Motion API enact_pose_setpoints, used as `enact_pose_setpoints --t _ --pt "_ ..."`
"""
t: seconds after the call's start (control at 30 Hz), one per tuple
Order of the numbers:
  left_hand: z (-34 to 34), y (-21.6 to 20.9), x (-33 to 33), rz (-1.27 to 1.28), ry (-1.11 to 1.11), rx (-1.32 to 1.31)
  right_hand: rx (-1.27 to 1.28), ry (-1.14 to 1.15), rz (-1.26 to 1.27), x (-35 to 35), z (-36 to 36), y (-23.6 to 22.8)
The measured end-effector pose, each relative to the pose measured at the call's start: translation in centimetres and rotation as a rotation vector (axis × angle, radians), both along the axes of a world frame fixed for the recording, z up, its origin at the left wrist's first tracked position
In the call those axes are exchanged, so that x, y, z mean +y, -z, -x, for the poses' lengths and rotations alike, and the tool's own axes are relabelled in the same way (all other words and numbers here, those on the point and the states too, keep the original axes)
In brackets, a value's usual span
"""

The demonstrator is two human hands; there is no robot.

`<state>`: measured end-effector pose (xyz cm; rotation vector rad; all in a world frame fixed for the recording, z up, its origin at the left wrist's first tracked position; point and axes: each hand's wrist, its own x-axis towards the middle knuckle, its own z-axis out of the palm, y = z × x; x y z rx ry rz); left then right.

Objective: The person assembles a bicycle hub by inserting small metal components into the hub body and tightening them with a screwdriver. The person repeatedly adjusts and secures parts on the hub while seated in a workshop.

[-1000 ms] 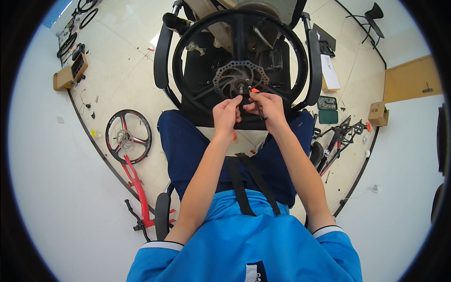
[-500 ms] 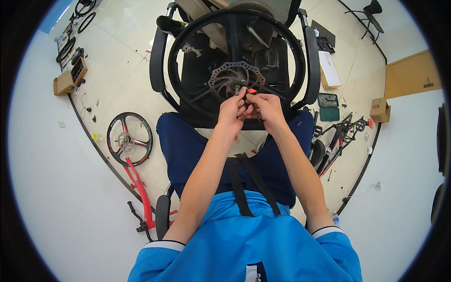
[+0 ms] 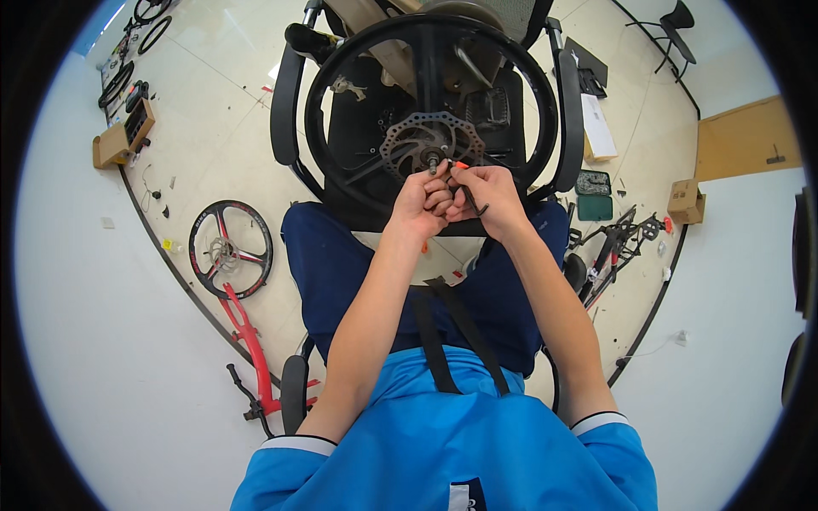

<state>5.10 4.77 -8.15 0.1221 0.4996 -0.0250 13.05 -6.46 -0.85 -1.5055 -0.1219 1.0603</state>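
Observation:
A black bicycle wheel (image 3: 317, 111) lies on the seat of an office chair, its perforated metal brake disc (image 3: 394, 140) facing up. The threaded axle (image 3: 433, 163) sticks up from the hub. Right beside the axle is my left hand (image 3: 422, 204), fingers curled and thumb and forefinger pinched near the disc's edge; what they pinch is too small to name. Against it, my right hand (image 3: 494, 200) is closed on a thin black bent tool (image 3: 477, 204) with an orange-red part (image 3: 461, 165) showing by the thumb. The tool's middle is hidden by the fingers.
Chair armrests (image 3: 285, 119) flank the wheel. A pedal (image 3: 486, 106) lies on the seat under it. Left on the floor are a three-spoke wheel (image 3: 198, 255) and a red frame (image 3: 256, 349); right, a green tool case (image 3: 595, 207), a cardboard box (image 3: 686, 202) and bicycle parts (image 3: 613, 247).
Both hands have shifted slightly down from the axle, so more of it shows. The black tool's bent end now points further to the right below my right hand.

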Motion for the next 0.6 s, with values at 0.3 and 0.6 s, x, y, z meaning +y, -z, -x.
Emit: enact_pose_setpoints --t 0.3,0.6 --pt "0.1 -1.6 -0.3 -0.003 -0.006 -0.039 0.245 -0.025 -0.136 -0.2 0.2 0.4" --pt "-0.1 -2.2 -0.8 -0.099 -0.014 0.149 0.309 -0.159 -0.196 -0.2 -0.9 1.4"
